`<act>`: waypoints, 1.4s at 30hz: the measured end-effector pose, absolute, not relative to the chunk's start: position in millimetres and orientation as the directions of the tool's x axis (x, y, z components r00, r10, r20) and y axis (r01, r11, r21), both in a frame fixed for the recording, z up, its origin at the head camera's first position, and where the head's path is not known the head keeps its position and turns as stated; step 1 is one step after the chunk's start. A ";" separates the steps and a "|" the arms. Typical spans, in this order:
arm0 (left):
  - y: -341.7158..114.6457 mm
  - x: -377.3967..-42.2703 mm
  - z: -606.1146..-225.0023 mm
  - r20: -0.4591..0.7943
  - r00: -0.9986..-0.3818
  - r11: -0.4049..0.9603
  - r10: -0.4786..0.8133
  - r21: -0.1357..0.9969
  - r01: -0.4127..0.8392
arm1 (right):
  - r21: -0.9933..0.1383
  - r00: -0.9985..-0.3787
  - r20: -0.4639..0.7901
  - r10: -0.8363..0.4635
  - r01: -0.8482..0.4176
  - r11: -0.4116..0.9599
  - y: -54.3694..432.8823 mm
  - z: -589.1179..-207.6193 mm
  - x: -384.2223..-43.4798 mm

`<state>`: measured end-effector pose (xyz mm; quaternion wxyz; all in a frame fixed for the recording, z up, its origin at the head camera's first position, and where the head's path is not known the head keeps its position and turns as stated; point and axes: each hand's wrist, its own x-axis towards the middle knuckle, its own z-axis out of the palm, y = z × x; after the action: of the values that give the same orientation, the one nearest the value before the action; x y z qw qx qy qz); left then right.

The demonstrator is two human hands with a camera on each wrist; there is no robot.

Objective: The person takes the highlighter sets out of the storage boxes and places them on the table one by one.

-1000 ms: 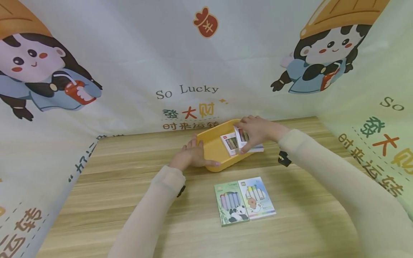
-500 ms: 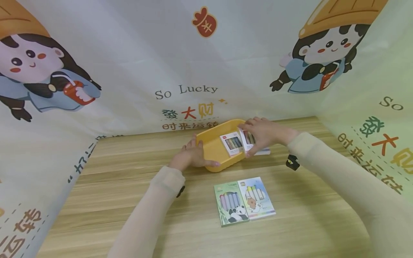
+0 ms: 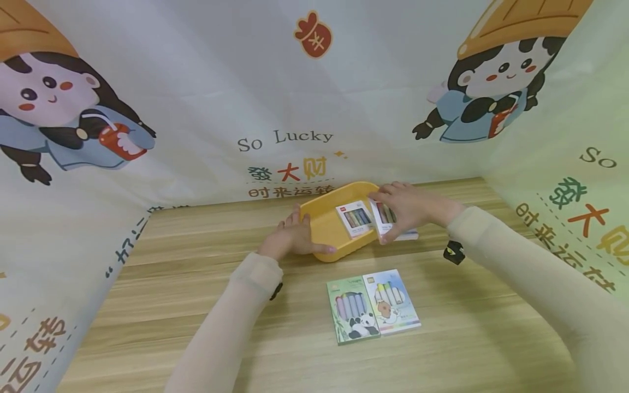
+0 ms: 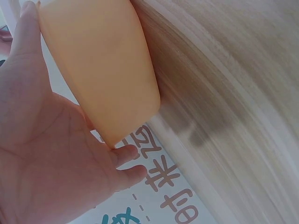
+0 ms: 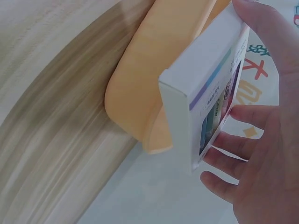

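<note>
My left hand grips the left end of the yellow tray, thumb on the near rim and fingers at the far side. In the left wrist view the tray's end wall lies between thumb and fingers. Inside the tray, to the right, is a white box of crayons with a window in its front. My right hand holds a second, similar crayon box at the tray's right end. In the right wrist view this box is tilted, pinched between thumb and fingertips, and overlaps the tray.
Nearer on the wooden table, a green panda box and a white-and-blue box lie flat side by side. A printed cloth wall stands right behind the tray, with more cloth on both sides.
My right hand has moved right with its crayon box, away from the box lying in the tray, which now shows more fully. The left hand and tray stay in place.
</note>
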<state>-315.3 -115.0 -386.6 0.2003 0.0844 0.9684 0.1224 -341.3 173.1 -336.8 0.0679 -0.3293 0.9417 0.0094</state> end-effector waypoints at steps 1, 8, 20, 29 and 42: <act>-114.9 -315.2 -386.5 -0.367 -0.906 0.956 0.212 0.272 0.114 | -0.027 -0.773 -0.132 -0.621 -0.623 0.782 174.9 -336.9 -340.0; -112.5 -314.1 -385.8 -0.370 -0.905 0.956 0.211 0.270 0.113 | -0.051 -0.765 -0.115 -0.634 -0.633 0.773 187.3 -337.8 -329.7; -114.6 -314.8 -387.6 -0.370 -0.905 0.958 0.208 0.266 0.111 | -0.049 -0.767 -0.082 -0.636 -0.634 0.772 196.1 -334.9 -321.7; -114.2 -312.2 -385.6 -0.364 -0.907 0.957 0.210 0.266 0.115 | -0.056 -0.773 -0.078 -0.629 -0.627 0.777 201.1 -339.7 -316.4; -113.7 -312.6 -383.9 -0.367 -0.907 0.957 0.208 0.268 0.110 | -0.065 -0.782 -0.051 -0.621 -0.617 0.784 216.9 -347.0 -303.9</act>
<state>-312.6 -113.7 -383.9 0.2000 0.0821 0.9688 0.1214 -303.9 216.9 -347.0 0.0350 -0.3279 0.9438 -0.0223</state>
